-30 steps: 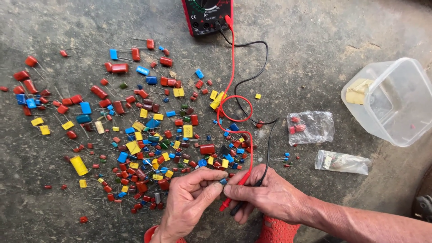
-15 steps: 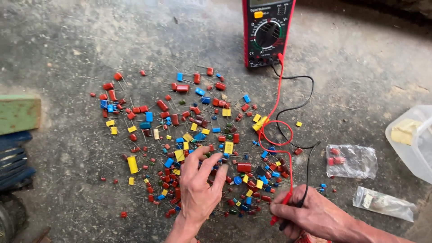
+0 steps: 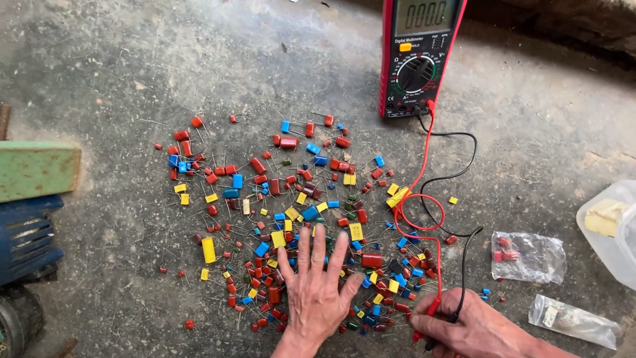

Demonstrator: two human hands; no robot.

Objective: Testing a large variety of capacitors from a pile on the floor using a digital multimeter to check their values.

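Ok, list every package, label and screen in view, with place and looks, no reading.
Multimeter: top centre, upright red case, black dial.
Its screen: grey rectangle at its top.
Clear bag: right side, crumpled, red parts inside.
Second clear bag: bottom right, long, small white label.
Plastic tub: right edge, translucent, yellowish piece inside.

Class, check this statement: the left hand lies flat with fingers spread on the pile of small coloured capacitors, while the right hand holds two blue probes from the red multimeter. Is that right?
Not quite. The head view shows the right hand holding one red and one black probe, not two blue ones. The rest stands: the left hand lies flat, fingers spread, on the pile of small coloured capacitors, and the leads run to the red multimeter.
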